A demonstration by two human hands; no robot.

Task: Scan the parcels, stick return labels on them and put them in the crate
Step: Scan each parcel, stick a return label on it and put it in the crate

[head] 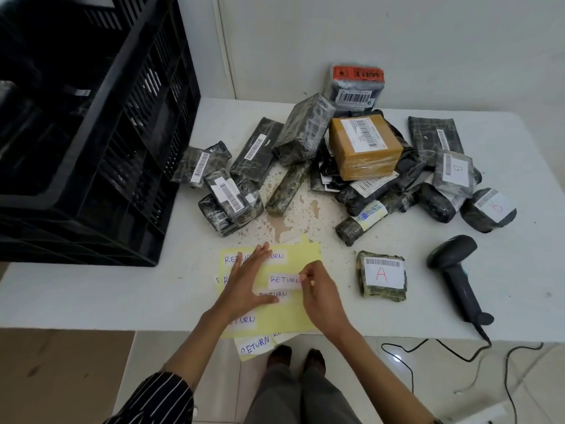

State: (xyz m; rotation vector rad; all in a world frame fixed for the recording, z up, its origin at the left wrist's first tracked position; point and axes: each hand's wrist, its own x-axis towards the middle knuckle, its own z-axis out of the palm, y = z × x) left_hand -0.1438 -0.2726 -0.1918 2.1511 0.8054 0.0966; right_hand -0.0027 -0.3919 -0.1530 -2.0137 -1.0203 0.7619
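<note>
White handwritten return label (284,280) on a yellow sheet (305,258)
Flat, straight-fingered left hand (247,280) presses the sheet; right hand (318,298) pinches the label's edge.

I see black slatted crate (91,148); white table (91,295), brown speckled stain. Yellow sheet (275,319); white return label (282,280), blue lettering. Parcels (302,130) mostly black wrap; one tan box (363,148); parcel A (382,276) mottled green-black, red letter on white. Scanner (452,261) black. Sleeve (162,396) reads black, thin white stripes.

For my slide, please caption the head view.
Left hand presses the yellow sheet while right hand pinches a RETURN label, parcel A beside.
</note>
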